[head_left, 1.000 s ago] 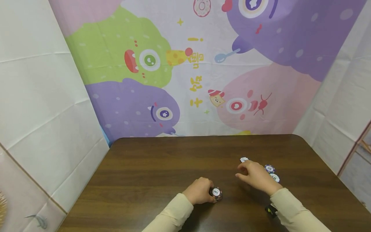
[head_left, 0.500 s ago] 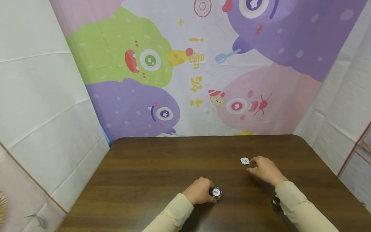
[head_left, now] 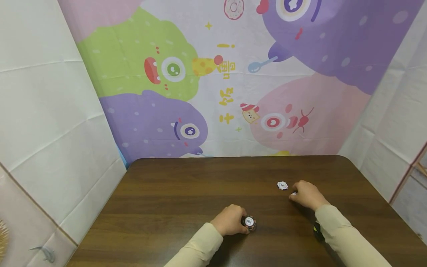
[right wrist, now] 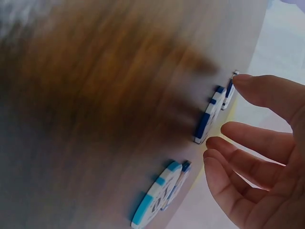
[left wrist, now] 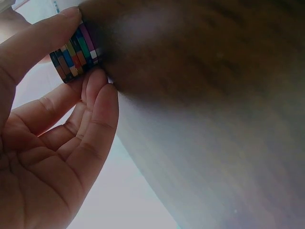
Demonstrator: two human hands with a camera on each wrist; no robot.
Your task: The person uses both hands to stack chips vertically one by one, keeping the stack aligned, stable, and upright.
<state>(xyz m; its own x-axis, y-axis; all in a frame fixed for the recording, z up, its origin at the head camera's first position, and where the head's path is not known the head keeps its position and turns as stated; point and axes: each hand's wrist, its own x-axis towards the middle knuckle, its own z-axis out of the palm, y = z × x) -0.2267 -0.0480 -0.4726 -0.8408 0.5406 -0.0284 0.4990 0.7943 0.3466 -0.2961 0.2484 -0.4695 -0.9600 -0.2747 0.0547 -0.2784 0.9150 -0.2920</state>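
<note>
My left hand point(head_left: 229, 220) grips a short stack of poker chips point(head_left: 249, 223) on the brown table; the top chip is dark with a white centre marked 100. Several coloured edges of the stack point(left wrist: 76, 52) show between thumb and fingers in the left wrist view. My right hand point(head_left: 308, 195) is over a small white-centred chip point(head_left: 294, 193), partly hidden by the fingers. The right wrist view shows thumb and fingers bent and apart around a blue-and-white chip point(right wrist: 209, 114) lying flat. Just left of this hand lies a white chip point(head_left: 282, 185).
A light-blue-and-white chip point(right wrist: 157, 195) lies nearer the wrist, overlapping another chip point(right wrist: 176, 186) in the right wrist view; the right hand hides both from the head view. The dark wooden table point(head_left: 186, 185) ends at a cartoon-printed cloth point(head_left: 227, 141).
My right hand has moved right, from over the white chip to the chip beside it, and its thumb and fingers have drawn closer together. The left hand has stayed on its stack.
</note>
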